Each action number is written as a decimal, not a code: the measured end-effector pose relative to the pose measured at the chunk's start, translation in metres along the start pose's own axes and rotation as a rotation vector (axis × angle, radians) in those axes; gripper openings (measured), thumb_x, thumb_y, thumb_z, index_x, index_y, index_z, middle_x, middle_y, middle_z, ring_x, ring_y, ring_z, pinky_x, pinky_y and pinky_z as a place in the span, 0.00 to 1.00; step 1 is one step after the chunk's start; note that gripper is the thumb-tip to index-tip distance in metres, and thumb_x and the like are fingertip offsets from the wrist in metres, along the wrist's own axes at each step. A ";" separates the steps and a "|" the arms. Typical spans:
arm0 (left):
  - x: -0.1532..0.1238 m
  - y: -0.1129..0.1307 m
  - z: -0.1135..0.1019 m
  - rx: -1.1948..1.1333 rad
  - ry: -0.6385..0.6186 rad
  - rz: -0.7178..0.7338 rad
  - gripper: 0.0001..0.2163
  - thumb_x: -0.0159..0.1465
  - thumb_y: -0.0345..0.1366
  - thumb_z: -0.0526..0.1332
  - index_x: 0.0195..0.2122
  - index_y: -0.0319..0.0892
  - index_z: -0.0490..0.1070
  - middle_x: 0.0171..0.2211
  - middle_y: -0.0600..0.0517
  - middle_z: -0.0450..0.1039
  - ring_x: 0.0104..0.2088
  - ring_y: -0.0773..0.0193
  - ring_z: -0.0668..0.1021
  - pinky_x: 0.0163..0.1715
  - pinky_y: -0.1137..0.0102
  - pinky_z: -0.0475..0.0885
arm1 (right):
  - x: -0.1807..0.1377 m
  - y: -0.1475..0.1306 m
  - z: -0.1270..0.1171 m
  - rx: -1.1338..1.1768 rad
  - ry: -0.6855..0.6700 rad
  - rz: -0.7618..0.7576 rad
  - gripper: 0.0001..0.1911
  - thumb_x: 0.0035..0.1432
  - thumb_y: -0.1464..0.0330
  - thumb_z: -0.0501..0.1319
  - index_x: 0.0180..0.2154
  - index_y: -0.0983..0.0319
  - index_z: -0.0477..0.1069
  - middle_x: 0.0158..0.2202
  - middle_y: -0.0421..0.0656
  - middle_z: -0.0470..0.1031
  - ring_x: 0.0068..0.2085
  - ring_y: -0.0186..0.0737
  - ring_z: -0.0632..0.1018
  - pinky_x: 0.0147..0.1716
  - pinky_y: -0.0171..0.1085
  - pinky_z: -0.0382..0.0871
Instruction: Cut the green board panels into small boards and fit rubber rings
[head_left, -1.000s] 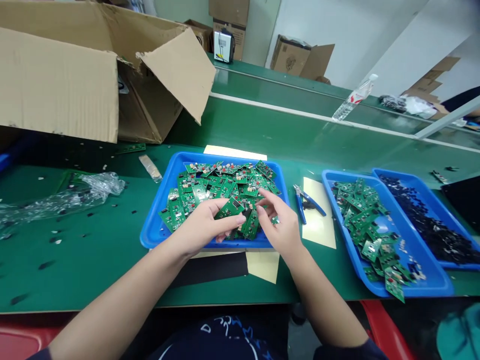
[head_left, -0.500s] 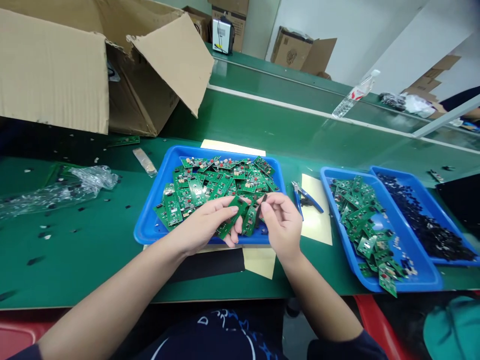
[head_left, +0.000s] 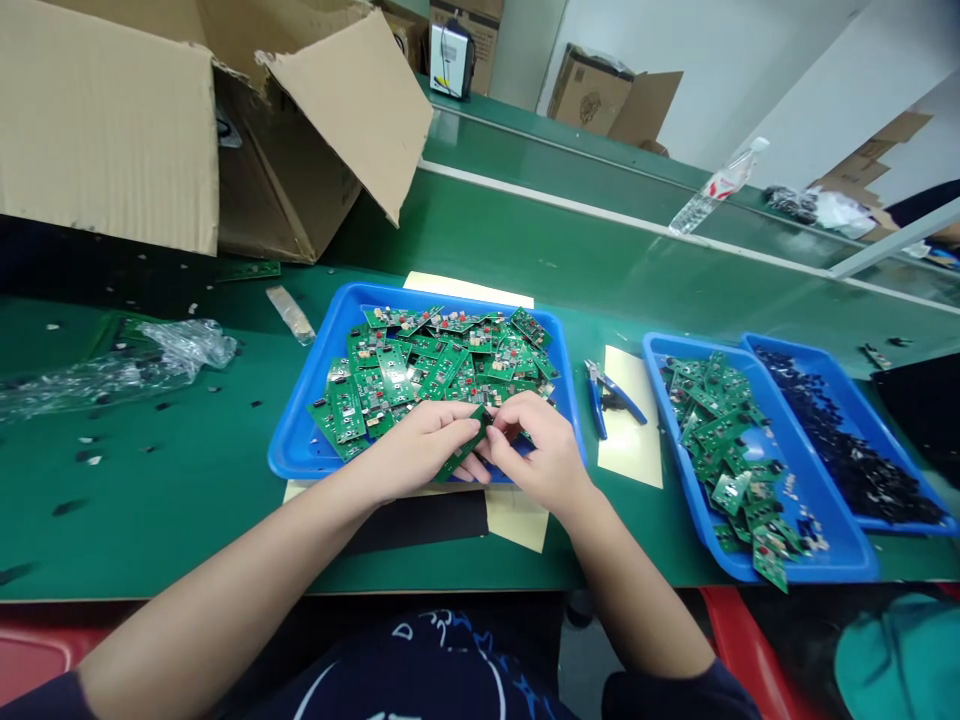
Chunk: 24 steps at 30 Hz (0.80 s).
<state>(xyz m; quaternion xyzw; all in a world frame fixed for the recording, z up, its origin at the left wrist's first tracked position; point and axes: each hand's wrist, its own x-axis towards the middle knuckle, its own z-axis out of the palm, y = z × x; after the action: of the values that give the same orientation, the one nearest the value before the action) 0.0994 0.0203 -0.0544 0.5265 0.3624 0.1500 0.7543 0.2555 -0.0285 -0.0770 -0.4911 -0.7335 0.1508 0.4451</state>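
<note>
My left hand (head_left: 429, 440) is closed on a green circuit board (head_left: 463, 452), which it holds tilted over the front of a blue tray (head_left: 300, 432). At the board's upper end, my right hand (head_left: 534, 440) pinches a small black piece (head_left: 488, 418) between thumb and fingertips. The piece meets the board there, though the fingers hide most of the contact. Many loose circuit boards (head_left: 450, 365) lie heaped in the tray behind both hands.
Blue-handled cutters (head_left: 613, 392) lie on yellow paper (head_left: 636, 450) to the right. Beyond are a second blue tray (head_left: 832, 568) of boards and another tray (head_left: 926, 480) of black parts. A cardboard box (head_left: 105, 130) overhangs the back left, near plastic wrap (head_left: 180, 350).
My right hand has moved left, bringing the black piece from beside the board to its upper end. My left hand keeps hold of the board. The view has shifted slightly.
</note>
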 end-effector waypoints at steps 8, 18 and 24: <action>-0.002 0.002 0.001 0.075 -0.009 0.061 0.07 0.57 0.37 0.55 0.28 0.39 0.67 0.25 0.53 0.72 0.27 0.64 0.78 0.33 0.68 0.74 | 0.001 0.001 0.002 0.007 -0.002 -0.007 0.07 0.53 0.76 0.55 0.26 0.61 0.61 0.25 0.39 0.64 0.27 0.34 0.68 0.26 0.34 0.64; -0.002 0.001 -0.001 0.248 0.033 0.176 0.14 0.63 0.36 0.50 0.22 0.39 0.66 0.20 0.53 0.73 0.20 0.68 0.76 0.27 0.72 0.70 | -0.002 0.001 0.002 0.054 0.012 0.200 0.03 0.53 0.70 0.58 0.30 0.60 0.63 0.27 0.39 0.67 0.27 0.34 0.71 0.27 0.35 0.67; -0.005 0.003 -0.004 0.172 0.099 0.241 0.12 0.65 0.37 0.49 0.34 0.38 0.70 0.20 0.55 0.72 0.16 0.68 0.73 0.25 0.70 0.69 | -0.001 0.002 -0.001 0.228 0.063 0.308 0.15 0.53 0.67 0.61 0.43 0.58 0.63 0.34 0.41 0.71 0.33 0.36 0.75 0.31 0.36 0.71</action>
<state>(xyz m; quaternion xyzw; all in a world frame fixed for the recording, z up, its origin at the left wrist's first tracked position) 0.0935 0.0211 -0.0503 0.6208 0.3447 0.2335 0.6643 0.2581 -0.0288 -0.0786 -0.5483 -0.6136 0.2836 0.4923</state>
